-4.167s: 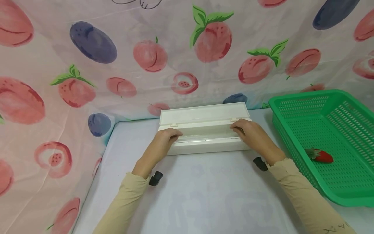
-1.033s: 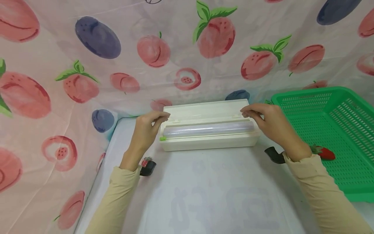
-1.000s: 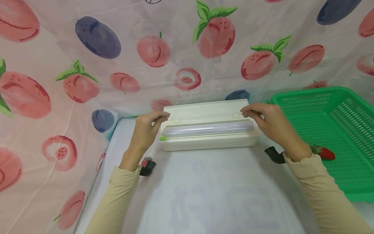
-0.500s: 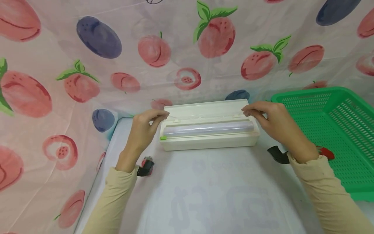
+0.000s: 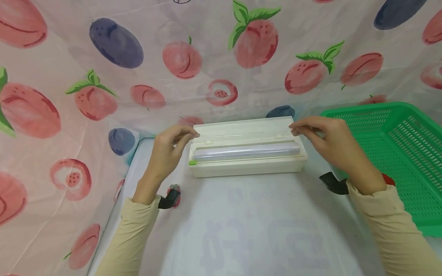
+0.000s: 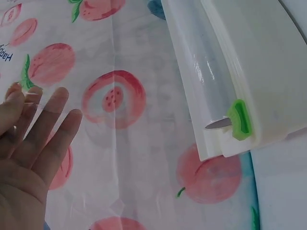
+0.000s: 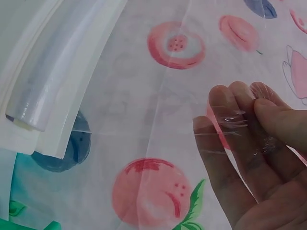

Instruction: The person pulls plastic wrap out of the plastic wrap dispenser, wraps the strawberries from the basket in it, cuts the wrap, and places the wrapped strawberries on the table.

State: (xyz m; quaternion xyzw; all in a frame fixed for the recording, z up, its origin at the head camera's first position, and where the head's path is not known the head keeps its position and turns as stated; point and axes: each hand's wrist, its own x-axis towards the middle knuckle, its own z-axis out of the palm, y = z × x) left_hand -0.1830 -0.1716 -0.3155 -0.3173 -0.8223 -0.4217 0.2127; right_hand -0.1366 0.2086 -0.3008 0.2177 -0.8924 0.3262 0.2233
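A white box (image 5: 248, 169) with its lid (image 5: 241, 125) tilted back holds a shiny roll of clear film (image 5: 246, 151). In the left wrist view a green clip (image 6: 241, 120) sits at the box's end beside the roll (image 6: 204, 67). My left hand (image 5: 166, 151) pinches clear film between thumb and forefinger at the left of the lid. On the other side my right hand (image 5: 333, 143) pinches the film too; the right wrist view shows it wrinkled over the fingers (image 7: 240, 129). Being transparent, the film's extent between the hands is hard to make out.
A green basket (image 5: 397, 153) stands at the right, a red object (image 5: 388, 179) in it partly behind my right wrist. Near my left wrist a small red item (image 5: 175, 188) lies on the white table (image 5: 241, 230). A fruit-print cloth (image 5: 207, 38) hangs behind.
Both hands have left the box's inside and risen beside the lid, drawing slightly farther apart in the last second. The roll and green clip, not seen at first, now show in the box.
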